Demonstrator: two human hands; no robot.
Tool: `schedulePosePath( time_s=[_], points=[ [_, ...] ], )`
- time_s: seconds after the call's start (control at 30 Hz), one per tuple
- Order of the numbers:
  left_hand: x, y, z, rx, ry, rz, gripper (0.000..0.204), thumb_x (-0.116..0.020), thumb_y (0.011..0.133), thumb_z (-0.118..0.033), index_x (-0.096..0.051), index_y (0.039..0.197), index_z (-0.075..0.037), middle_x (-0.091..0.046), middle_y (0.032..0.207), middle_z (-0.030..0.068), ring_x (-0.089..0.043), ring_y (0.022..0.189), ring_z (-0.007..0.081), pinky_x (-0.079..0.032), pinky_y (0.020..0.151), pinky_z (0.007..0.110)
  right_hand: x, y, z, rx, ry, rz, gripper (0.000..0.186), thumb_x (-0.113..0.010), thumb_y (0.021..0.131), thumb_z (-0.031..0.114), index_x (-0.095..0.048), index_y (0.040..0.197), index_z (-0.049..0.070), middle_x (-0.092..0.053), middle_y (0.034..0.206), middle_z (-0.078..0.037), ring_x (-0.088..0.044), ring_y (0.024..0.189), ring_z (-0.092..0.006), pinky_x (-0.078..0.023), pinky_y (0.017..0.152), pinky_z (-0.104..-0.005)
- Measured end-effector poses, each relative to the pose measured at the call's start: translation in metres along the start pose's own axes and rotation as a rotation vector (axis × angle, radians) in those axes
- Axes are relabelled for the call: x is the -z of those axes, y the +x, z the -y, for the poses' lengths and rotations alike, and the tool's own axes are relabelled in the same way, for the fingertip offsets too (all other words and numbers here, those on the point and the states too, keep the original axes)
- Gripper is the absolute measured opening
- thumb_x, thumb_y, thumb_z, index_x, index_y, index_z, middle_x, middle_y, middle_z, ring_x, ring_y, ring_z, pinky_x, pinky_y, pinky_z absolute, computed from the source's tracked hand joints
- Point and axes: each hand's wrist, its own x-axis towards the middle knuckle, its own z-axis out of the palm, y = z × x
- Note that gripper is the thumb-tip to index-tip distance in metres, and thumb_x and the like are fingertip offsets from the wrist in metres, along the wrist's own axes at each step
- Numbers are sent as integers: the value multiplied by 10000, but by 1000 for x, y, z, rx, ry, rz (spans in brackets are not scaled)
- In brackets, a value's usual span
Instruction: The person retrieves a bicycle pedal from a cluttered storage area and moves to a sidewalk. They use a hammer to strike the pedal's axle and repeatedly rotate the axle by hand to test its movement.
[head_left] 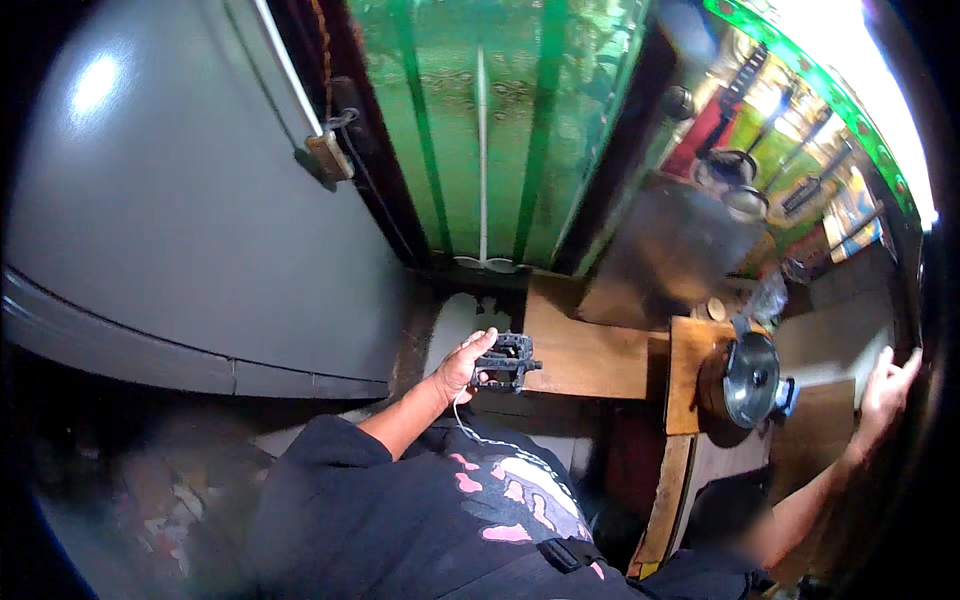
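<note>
Black pedal (pixel 513 366) partly hides left hand (pixel 464 368) grasping it; I cannot tell whether right hand (pixel 883 393) grips anything.

Wooden tabletop (pixel 684 372); round glass-lidded pot (pixel 750 382) on it.

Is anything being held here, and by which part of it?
The left hand holds what looks like a black bicycle pedal by its left edge. Whether the right hand holds anything cannot be told.
</note>
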Motion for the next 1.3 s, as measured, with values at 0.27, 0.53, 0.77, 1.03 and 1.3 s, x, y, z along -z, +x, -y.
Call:
schedulePosePath(
  time_s=[0.27, 0.53, 0.77, 1.03, 1.3],
  points=[
    [47, 0, -24, -159, 37, -316, 270, -641, 1092, -460, -643, 1041, -196, -709, 924, -6, -622, 645, 61, -550, 563, 234, -58, -191, 280, 516, 1179, 260, 211, -676, 1065, 117, -785, 1102, -59, -768, 1059, -116, -703, 978, -159, -565, 867, -312],
    [61, 44, -85, -66, 378, -488, 408, -709, 1042, -453, -630, 1203, -87, -631, 1081, 27, -642, 868, 130, -571, 616, 311, -97, -333, 563, 54, 1437, 1700, 362, -675, 1102, 300, -748, 1237, -27, -664, 879, 12, -597, 759, -89, -500, 676, -265],
    [115, 35, -114, 15, 694, -532, 404, -700, 1028, -365, -620, 1280, -60, -651, 1159, 52, -618, 908, 168, -567, 711, 368, -121, -404, 712, 455, 1198, 1903, 722, -757, 948, 583, -762, 1223, -84, -788, 1086, -201, -730, 1007, -262, -572, 931, -415],
    [137, 48, -155, -26, 735, -397, 482, -743, 1029, -498, -621, 1186, -59, -668, 1120, 43, -570, 1003, 151, -495, 924, 401, -126, -466, 693, 616, 1460, 1901, 476, -696, 1065, 430, -704, 1163, -36, -771, 968, -124, -713, 887, -195, -581, 810, -397],
    [164, 9, -157, 19, 879, -378, 441, -737, 1033, -487, -655, 1126, -64, -690, 1041, 61, -605, 963, 165, -508, 889, 388, -125, -368, 684, 1259, 983, 1815, 493, -676, 1014, 495, -729, 1165, 28, -762, 1082, -268, -742, 1028, -437, -570, 879, -509]
  ],
)
